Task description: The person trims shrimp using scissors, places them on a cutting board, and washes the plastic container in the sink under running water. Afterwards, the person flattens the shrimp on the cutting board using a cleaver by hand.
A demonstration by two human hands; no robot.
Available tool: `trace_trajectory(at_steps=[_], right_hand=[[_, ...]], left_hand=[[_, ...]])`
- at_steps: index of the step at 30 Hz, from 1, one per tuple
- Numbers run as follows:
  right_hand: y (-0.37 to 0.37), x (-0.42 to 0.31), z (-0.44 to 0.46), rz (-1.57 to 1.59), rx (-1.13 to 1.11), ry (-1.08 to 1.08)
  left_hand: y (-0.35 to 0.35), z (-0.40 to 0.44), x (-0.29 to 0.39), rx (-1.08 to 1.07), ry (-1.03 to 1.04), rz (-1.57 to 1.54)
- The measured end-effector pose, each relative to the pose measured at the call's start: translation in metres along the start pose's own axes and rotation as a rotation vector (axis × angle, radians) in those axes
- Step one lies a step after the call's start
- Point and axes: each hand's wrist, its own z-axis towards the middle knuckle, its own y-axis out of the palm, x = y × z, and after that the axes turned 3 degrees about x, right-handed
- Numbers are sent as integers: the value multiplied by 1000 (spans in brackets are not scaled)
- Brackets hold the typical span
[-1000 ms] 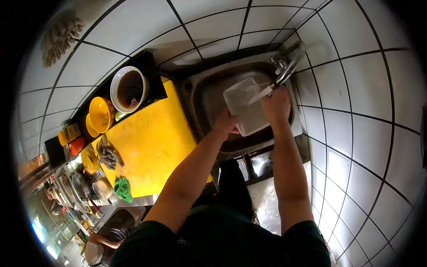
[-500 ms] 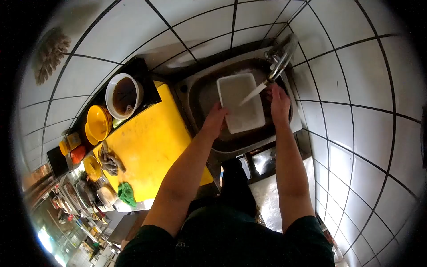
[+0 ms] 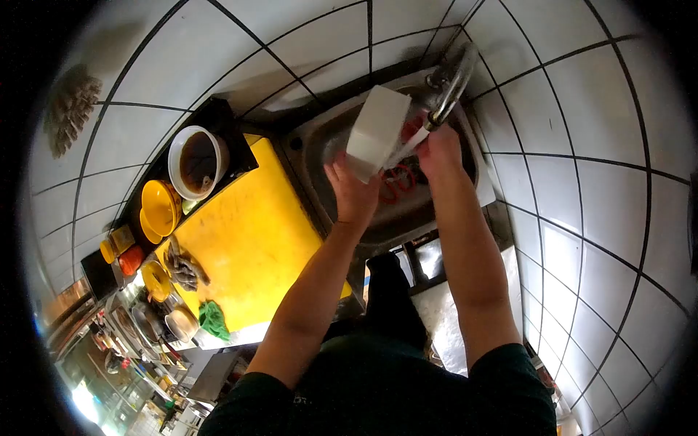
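Turn the tub (image 3: 378,127), upper centre, clasped in the left hand (image 3: 356,192), through the water (image 3: 415,139) face by face; cannot tell the grip of the right hand (image 3: 443,150), beside the tap (image 3: 453,91).

There are two forearms (image 3: 308,291), one white box (image 3: 379,125), one sink (image 3: 400,218) and one faucet (image 3: 455,89).

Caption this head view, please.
Left hand holds a tipped white rectangular container over a metal sink; right hand by the running faucet.
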Motion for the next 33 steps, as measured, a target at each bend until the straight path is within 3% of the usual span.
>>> trace_trajectory(at_steps=[5, 7, 10, 14, 16, 19, 22, 25, 28, 32, 33], right_hand=[[0, 23, -19, 348, -46, 263], [9, 18, -34, 369, -32, 354], [-9, 39, -4, 8, -235, 243], [-23, 36, 4, 136, -231, 319], [-16, 32, -6, 113, -99, 285], [-25, 30, -1, 121, -164, 272], [-23, 13, 0, -126, -75, 100], [-7, -18, -13, -917, 169, -427], [-41, -2, 45, -1265, 311, -1093], [-46, -21, 58, -1534, 123, -1041], [-39, -36, 50, -1580, 111, -973]], left_hand=[[-21, 8, -18, 196, 671, 205], [-27, 0, -15, 184, 524, 189], [-29, -11, -18, 182, 299, 116], [-19, -19, -12, 94, -126, 137], [-11, -19, -23, -9, -435, -181], [-5, -14, -25, -165, -802, -556], [5, -11, -30, -326, -954, -734], [28, -7, -61, -463, -867, -797], [50, 8, -88, -525, -724, -649], [49, 6, -73, -379, -713, -155], [47, 4, -76, -362, -686, -194]])
